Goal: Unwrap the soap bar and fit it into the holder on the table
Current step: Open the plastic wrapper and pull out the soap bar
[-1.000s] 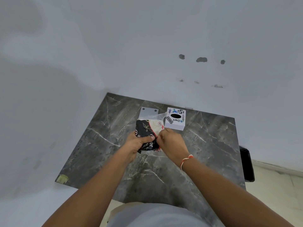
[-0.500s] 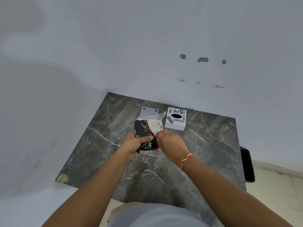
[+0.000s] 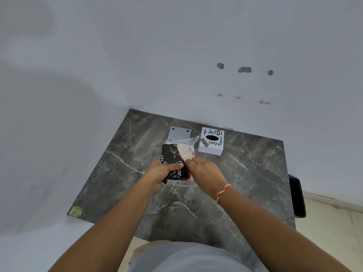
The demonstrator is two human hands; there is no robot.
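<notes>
Both hands up front, working close together

Bare forearms come in from the bottom corners and meet mid-frame. Left hand (image 3: 164, 172) is curled, thumb laid across the top of the soap packet (image 3: 176, 158) it grips. Right hand (image 3: 204, 173) is pinched at the fingertips, touching the left thumb, with an orange-and-white thread around the wrist.

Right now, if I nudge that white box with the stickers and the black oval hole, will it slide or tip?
The white box sits flat and squat on the smooth marble table, so it will probably slide rather than tip. Its hollow look suggests it is light. Flat faces mean it should not roll.
</notes>
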